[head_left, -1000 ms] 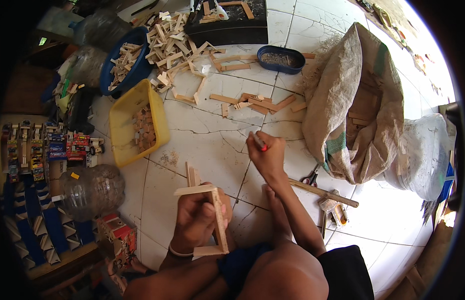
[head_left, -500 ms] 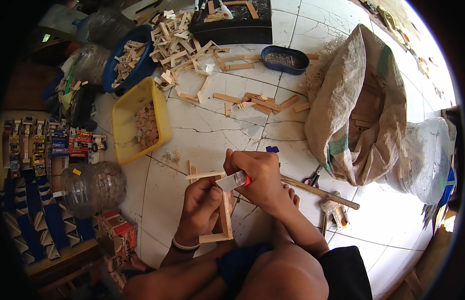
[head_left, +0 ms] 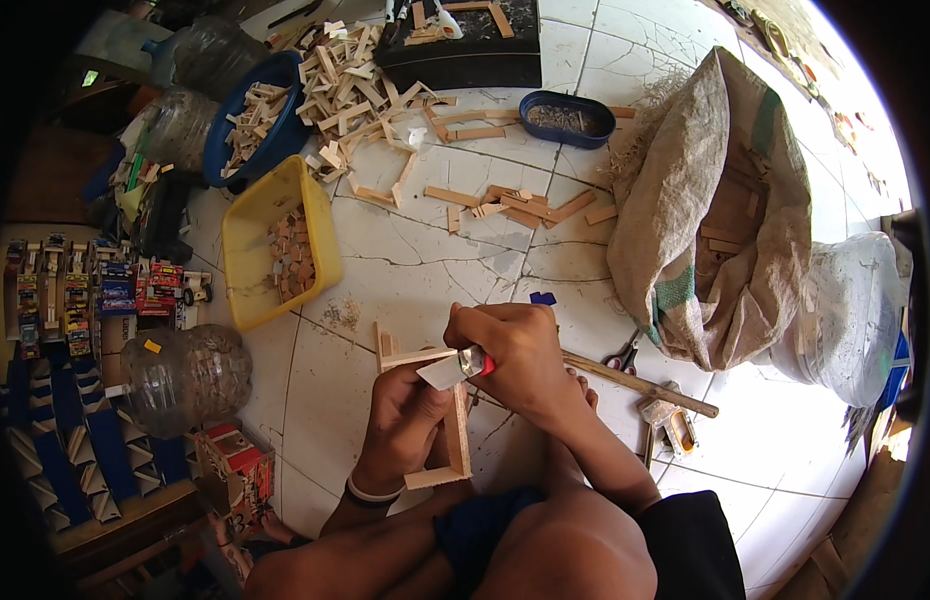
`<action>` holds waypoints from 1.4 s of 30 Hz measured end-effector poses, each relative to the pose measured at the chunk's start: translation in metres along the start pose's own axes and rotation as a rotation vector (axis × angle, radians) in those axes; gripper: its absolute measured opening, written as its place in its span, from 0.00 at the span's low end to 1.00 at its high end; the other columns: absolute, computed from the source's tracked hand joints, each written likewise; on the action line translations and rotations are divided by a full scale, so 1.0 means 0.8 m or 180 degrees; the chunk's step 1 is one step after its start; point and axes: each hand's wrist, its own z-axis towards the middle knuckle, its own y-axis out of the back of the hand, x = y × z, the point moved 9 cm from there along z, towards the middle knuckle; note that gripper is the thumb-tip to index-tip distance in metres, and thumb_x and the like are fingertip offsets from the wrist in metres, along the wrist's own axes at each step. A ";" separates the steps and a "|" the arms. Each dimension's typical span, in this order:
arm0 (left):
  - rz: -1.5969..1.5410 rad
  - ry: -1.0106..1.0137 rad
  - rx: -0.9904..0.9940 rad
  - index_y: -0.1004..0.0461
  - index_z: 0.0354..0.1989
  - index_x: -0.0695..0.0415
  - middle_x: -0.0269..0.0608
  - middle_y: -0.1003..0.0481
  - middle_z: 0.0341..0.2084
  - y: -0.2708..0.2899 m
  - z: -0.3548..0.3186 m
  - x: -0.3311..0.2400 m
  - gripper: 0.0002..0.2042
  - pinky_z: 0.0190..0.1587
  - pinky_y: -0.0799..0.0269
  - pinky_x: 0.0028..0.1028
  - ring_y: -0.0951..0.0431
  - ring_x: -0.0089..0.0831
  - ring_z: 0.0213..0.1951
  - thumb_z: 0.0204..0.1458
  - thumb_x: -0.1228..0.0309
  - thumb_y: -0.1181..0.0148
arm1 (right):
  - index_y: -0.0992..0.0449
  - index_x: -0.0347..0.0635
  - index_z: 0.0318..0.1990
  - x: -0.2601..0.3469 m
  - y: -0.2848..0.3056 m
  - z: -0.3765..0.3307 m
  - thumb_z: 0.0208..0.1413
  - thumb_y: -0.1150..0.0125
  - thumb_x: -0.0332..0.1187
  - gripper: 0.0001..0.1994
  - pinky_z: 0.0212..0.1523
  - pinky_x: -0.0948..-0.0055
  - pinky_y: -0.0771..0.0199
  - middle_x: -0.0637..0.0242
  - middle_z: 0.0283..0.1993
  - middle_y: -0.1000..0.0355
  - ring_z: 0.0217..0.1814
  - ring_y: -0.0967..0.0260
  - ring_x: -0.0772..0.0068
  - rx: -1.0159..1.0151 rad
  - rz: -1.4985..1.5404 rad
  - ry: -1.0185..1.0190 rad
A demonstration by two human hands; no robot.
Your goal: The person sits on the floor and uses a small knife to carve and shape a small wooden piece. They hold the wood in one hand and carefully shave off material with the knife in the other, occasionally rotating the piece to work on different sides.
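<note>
My left hand (head_left: 393, 428) is closed round a small angular frame of pale wood strips (head_left: 457, 435), held above my lap. One strip juts left at its upper end and another at its lower end. In my right hand (head_left: 525, 355) is a cutter knife (head_left: 444, 373) with a broad metal blade and a bit of red at the handle. The blade lies across the frame's upper corner, close to my left thumb; whether its edge bites the wood I cannot tell. Fingers hide most of the knife's handle.
Ahead stand a yellow tub (head_left: 330, 250) of small wood blocks, a blue basin (head_left: 222, 150) and a heap of wood strips (head_left: 345, 85). A woven sack (head_left: 675, 200) is at right. Near my right forearm lie a wooden stick (head_left: 640, 384) and scissors (head_left: 622, 357).
The knife blade has slid a little left and down over the frame's corner. The frame has tilted slightly, its lower end shifting right. Both hands keep their grip.
</note>
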 end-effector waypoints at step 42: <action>0.0665 -0.1189 -0.0684 0.22 0.48 0.58 0.40 0.27 0.45 0.041 0.004 -0.047 0.11 0.48 0.33 0.31 0.31 0.27 0.40 0.63 0.66 0.36 | 0.22 0.39 0.46 -0.055 -0.055 -0.038 0.61 0.28 0.42 0.17 0.23 0.75 0.50 0.78 0.18 0.45 0.22 0.52 0.84 0.1531 0.2542 -0.1036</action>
